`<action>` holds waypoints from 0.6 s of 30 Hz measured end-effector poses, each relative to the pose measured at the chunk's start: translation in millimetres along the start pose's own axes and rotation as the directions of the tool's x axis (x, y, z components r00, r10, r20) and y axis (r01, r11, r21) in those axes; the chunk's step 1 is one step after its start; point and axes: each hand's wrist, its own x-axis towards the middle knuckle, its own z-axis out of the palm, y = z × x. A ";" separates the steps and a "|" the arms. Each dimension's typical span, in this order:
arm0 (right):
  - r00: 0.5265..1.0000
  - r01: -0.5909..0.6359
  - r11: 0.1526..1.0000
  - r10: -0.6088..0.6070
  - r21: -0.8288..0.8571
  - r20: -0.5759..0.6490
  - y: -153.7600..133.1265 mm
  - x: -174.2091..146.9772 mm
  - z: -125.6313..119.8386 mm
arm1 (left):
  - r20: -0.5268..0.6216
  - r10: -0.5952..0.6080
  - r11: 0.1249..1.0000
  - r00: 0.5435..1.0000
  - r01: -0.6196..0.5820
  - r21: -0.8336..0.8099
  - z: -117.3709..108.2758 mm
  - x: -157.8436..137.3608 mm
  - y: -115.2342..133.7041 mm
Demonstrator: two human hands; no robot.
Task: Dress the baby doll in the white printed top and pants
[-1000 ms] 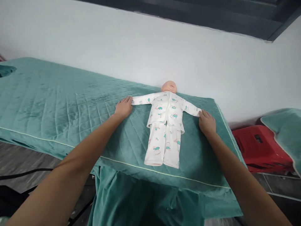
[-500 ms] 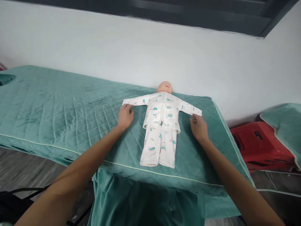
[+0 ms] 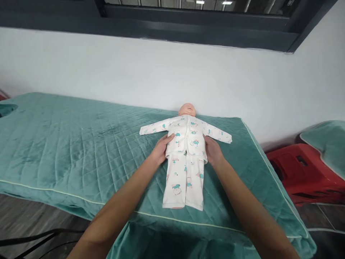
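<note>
A baby doll (image 3: 187, 109) lies on its back on the green quilted bed cover, its head by the wall. It wears a white printed long-sleeved top (image 3: 185, 131) and matching trousers (image 3: 183, 180); both sleeves stretch outward. My left hand (image 3: 161, 147) grips one side of the doll's waist, thumb resting on the top and the other fingers mostly hidden along the side. On the opposite side my right hand (image 3: 214, 149) is pressed to the waist, its fingertips partly out of sight against the cloth.
The green quilted cover (image 3: 81, 151) spreads over a massage bed, with a face hole (image 3: 7, 109) at far left. A white wall (image 3: 134, 72) and dark window frame (image 3: 188, 30) stand behind. At right is a red plastic stool (image 3: 307, 169) with a green cushion (image 3: 327, 144).
Both hands have moved inward from the sleeve ends to the doll's waist and now hold it from both sides. The camera view has tilted up, showing more window.
</note>
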 end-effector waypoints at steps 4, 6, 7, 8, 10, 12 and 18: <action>0.999 -0.051 0.998 0.051 0.047 0.012 -4.8 6.5 -0.3 | 0.005 0.018 0.999 1.000 -0.018 0.026 0.4 9.3 0.8; 0.998 -0.066 0.996 0.067 0.053 0.000 -2.7 9.2 -1.3 | -0.012 0.020 0.998 1.000 -0.019 0.061 -0.7 11.3 -1.1; 0.998 -0.069 0.996 0.069 0.051 0.002 -1.3 9.6 -2.4 | -0.029 0.028 0.996 0.999 -0.026 0.083 -1.5 10.5 -2.1; 0.998 -0.067 0.997 0.067 0.046 0.014 -0.2 9.1 -4.2 | -0.051 0.042 0.993 0.998 -0.036 0.111 -2.5 8.0 -3.0; 0.998 -0.056 0.998 0.054 0.037 0.042 0.3 4.1 -10.6 | -0.094 0.068 0.983 0.993 -0.050 0.178 -6.7 -2.4 -2.7; 0.999 -0.041 0.998 0.040 0.044 0.020 -2.5 -8.0 -22.4 | -0.120 0.091 0.968 0.989 -0.059 0.245 -17.9 -21.2 2.7; 0.995 -0.078 0.987 0.067 -0.142 -0.079 -23.1 -93.1 -92.5 | -0.452 0.565 0.736 0.690 -0.174 0.654 -143.5 -129.4 52.3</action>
